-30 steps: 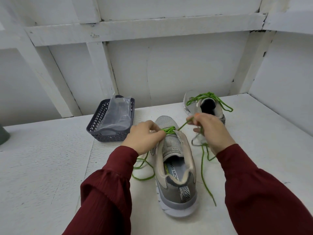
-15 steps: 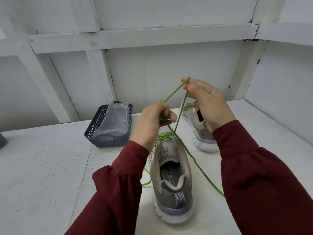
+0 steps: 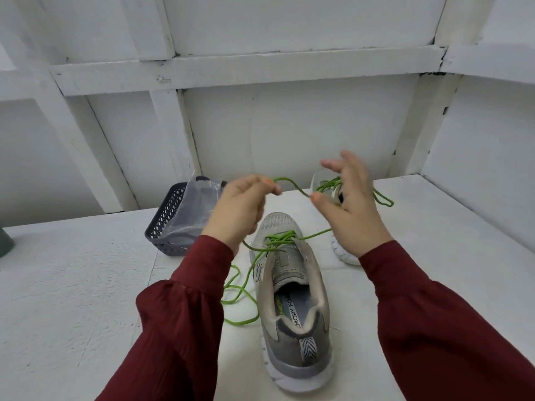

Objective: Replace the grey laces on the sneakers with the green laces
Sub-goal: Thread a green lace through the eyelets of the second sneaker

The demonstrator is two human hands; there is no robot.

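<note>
A grey sneaker [image 3: 292, 299] stands heel toward me on the white table, with a green lace [image 3: 280, 238] threaded through its front eyelets. Loose lace lies looped on the table to its left. My left hand [image 3: 240, 209] hovers above the toe and pinches a slack stretch of the lace at its fingertips. That stretch curves right to the thumb of my right hand [image 3: 350, 209], whose fingers are spread and blurred. Another strand runs from the eyelets behind my right palm. The second sneaker [image 3: 344, 256], laced in green, stands behind my right hand, mostly hidden.
A dark perforated basket [image 3: 165, 224] holding a clear plastic bag [image 3: 199, 204] stands at the back left of the sneaker. White walls with beams close off the back and right. A grey-green object [image 3: 4, 241] shows at the left edge.
Both hands came down from the raised pull. The taut lace has gone slack, and my right hand's fingers have spread out from their pinch. The view tilted down a little.
</note>
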